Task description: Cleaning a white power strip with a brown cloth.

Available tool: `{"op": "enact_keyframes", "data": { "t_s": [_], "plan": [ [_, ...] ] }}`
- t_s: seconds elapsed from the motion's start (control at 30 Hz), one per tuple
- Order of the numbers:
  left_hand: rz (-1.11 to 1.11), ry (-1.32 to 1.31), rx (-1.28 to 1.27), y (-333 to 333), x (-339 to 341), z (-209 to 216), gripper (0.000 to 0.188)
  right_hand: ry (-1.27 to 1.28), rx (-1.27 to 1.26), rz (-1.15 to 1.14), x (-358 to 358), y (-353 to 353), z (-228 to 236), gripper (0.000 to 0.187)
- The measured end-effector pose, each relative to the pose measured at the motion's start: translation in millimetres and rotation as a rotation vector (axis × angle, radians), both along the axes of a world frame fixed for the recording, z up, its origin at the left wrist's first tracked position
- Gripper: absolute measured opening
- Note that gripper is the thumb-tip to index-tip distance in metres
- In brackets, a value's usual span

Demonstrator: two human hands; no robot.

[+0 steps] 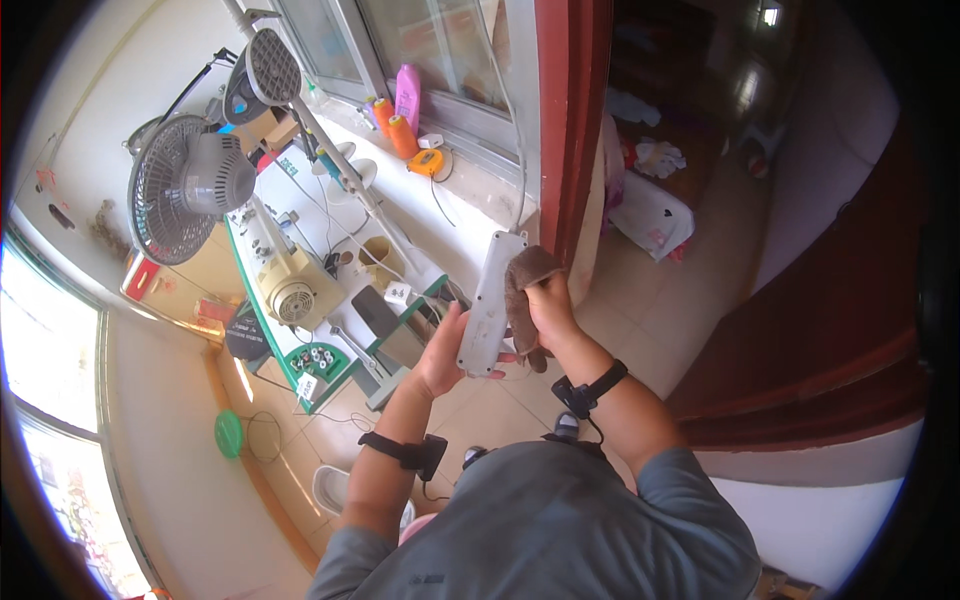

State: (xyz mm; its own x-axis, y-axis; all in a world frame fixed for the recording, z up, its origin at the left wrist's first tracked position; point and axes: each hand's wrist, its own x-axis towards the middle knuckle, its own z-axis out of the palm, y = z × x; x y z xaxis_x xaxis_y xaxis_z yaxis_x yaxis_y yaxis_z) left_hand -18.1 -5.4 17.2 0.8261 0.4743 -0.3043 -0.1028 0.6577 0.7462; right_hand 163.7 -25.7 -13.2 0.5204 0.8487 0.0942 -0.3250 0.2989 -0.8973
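Observation:
A long white power strip [490,310], screw holes along its smudged flat face, is held up in front of me. A thin cord runs up from its far end toward the window. My left hand [442,352] grips the near end from the left, and fingers show past its right edge. On the other side, my right hand [548,305] is closed round a bunched brown cloth [525,290]. The cloth lies against the strip's right edge and hangs down beside it. Part of the right hand's fingers is hidden by the cloth.
Left stands a sewing machine [293,287] on a white, green-edged table [330,225], with a phone [375,312] near its edge. A grey fan [190,180] rises behind. Thread cones [402,138] and a yellow tape measure [427,162] sit on the sill. A red door frame [572,130] is close right.

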Motion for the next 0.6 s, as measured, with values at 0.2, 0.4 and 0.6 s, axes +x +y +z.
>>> {"op": "enact_keyframes", "data": {
  "t_s": [0.2, 0.4, 0.6],
  "plan": [
    [0.045, 0.064, 0.096, -3.2, 11.1, -13.4, 0.061, 0.033, -0.150, 0.162, 12.3, -11.0, 7.4, 0.020],
    [0.200, -0.017, -0.051, -3.0, 24.5, -3.1, 0.057, -0.106, -0.172, 0.329, 8.6, -39.3, 6.7, 0.026],
    [0.345, -0.179, -0.107, -3.2, 41.9, -15.2, 0.058, -0.599, -0.024, 0.278, -3.4, -48.9, 18.1, 0.046]
  ]
}}
